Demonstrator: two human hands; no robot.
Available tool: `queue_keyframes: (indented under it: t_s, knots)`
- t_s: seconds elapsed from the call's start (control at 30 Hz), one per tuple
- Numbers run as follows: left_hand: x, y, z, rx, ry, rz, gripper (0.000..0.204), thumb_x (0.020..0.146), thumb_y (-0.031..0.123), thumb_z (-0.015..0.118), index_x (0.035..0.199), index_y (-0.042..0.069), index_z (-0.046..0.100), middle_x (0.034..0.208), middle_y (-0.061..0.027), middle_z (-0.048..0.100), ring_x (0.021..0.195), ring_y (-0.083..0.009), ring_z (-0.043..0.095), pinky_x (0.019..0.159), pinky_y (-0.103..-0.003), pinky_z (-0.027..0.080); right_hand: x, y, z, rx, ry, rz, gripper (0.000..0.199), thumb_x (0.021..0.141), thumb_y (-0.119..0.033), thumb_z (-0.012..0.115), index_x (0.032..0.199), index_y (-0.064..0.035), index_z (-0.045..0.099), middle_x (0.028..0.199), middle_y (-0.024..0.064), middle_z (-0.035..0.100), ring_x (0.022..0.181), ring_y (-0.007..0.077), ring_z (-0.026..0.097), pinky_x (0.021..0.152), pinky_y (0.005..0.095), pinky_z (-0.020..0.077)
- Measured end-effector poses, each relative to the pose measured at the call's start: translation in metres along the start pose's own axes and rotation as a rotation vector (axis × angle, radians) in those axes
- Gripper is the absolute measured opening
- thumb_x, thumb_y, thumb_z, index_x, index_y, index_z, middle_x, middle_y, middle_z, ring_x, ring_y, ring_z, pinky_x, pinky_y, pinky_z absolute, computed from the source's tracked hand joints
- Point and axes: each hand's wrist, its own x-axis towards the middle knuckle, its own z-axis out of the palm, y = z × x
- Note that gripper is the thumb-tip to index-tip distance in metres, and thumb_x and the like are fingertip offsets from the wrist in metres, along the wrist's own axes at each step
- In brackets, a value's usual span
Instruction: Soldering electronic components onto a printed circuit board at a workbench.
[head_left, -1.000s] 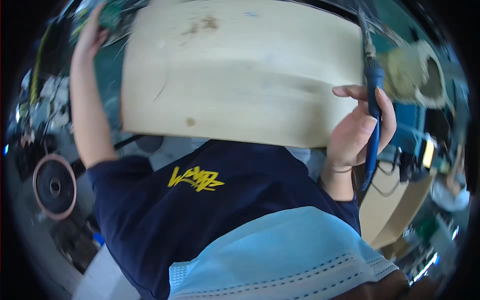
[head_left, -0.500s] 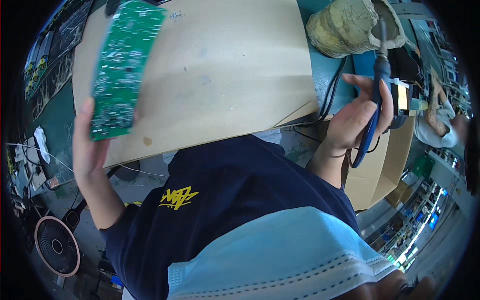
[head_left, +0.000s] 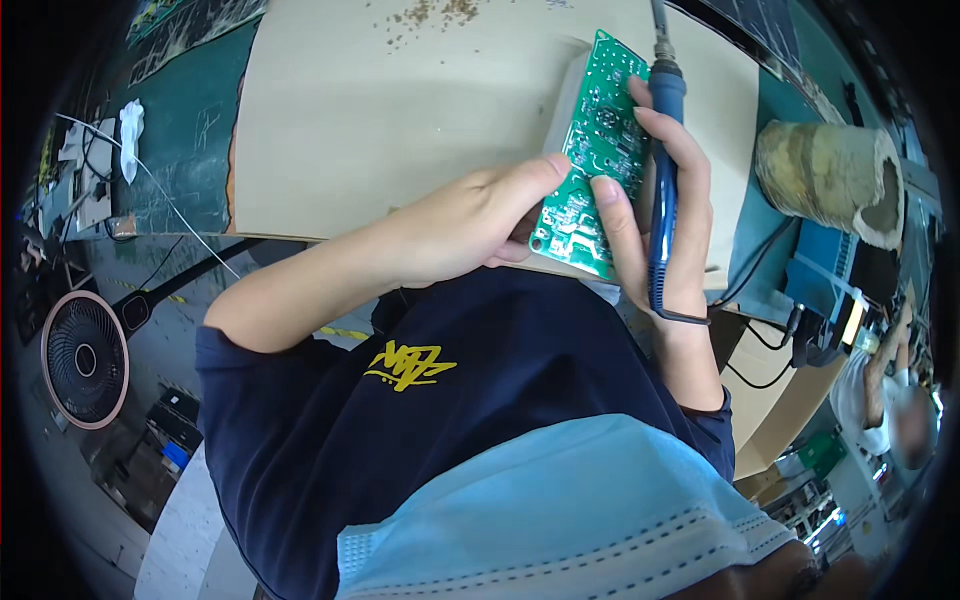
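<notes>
A green circuit board [head_left: 598, 150] is held up tilted over the front of the work surface. Tiny parts and shiny solder joints cover the face I see, and a pale side shows along its left edge. My left hand [head_left: 480, 218] grips the lower left edge, thumb on the face, other fingers mostly hidden behind. My right hand [head_left: 685, 215] holds a blue-handled soldering iron [head_left: 667, 95], its metal end pointing away from me and past the board; the tip is beyond the picture's top. The right thumb rests against the board's right edge, with fingertips close to its upper right.
A tan sheet [head_left: 350, 130] covers the table, with brown crumbs [head_left: 430, 14] at its far side. On the right are a rough round pot [head_left: 820, 175] on its side, a blue box [head_left: 818, 268] and black cables [head_left: 755, 262]. A fan [head_left: 85, 358] stands lower left; another person [head_left: 862, 395] is far right.
My left hand has brought the circuit board from the far left to the middle right. My right hand has moved inward with the soldering iron and now meets the board. The view has shifted.
</notes>
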Motion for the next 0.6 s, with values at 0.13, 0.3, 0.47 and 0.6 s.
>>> queue_keyframes:
  t_s: [0.13,0.3,0.47,0.6]
  knots:
    - [-0.001,0.01,-0.012,0.325,-0.09,0.09,0.045,0.113,0.036,0.039,0.102,-0.001,0.063,0.079,-0.0005,0.058,0.066,-0.0102,0.048,0.06,-0.029,0.04,-0.001,-0.001,-0.002,-0.107,-0.098,0.054,0.05,0.091,-0.004,0.072,0.137,-0.0037,0.052,0.147,0.0278,0.053,0.133,0.0383,0.056,0.11,0.0425,0.0433]
    - [-0.008,0.029,-0.047,1.046,-0.053,0.41,0.041,0.11,0.03,0.046,0.103,-0.006,0.063,0.077,-0.0122,0.065,0.068,-0.0196,0.058,0.065,-0.036,0.047,-0.002,0.001,0.003,-0.168,-0.119,0.017,0.047,0.085,-0.001,0.075,0.13,-0.0046,0.059,0.142,0.0281,0.056,0.13,0.046,0.057,0.106,0.0438,0.0485]
    - [0.003,0.068,-0.079,1.106,0.253,0.784,0.032,0.103,0.027,0.057,0.106,-0.003,0.067,0.082,-0.0171,0.065,0.067,-0.0244,0.059,0.064,-0.039,0.047,0.004,0.0,-0.002,-0.111,-0.183,0.006,0.043,0.087,0.0,0.073,0.127,-0.0031,0.061,0.136,0.0289,0.061,0.132,0.0453,0.056,0.111,0.047,0.0441]
    - [0.053,0.103,-0.089,1.104,0.372,0.858,0.02,0.097,0.016,0.058,0.103,-0.003,0.062,0.075,-0.013,0.058,0.058,-0.0212,0.049,0.056,-0.036,0.042,0.022,0.003,-0.029,0.034,-0.06,0.065,0.043,0.103,-0.023,0.055,0.139,0.0005,0.053,0.118,0.0259,0.071,0.124,0.0409,0.064,0.113,0.049,0.0425]
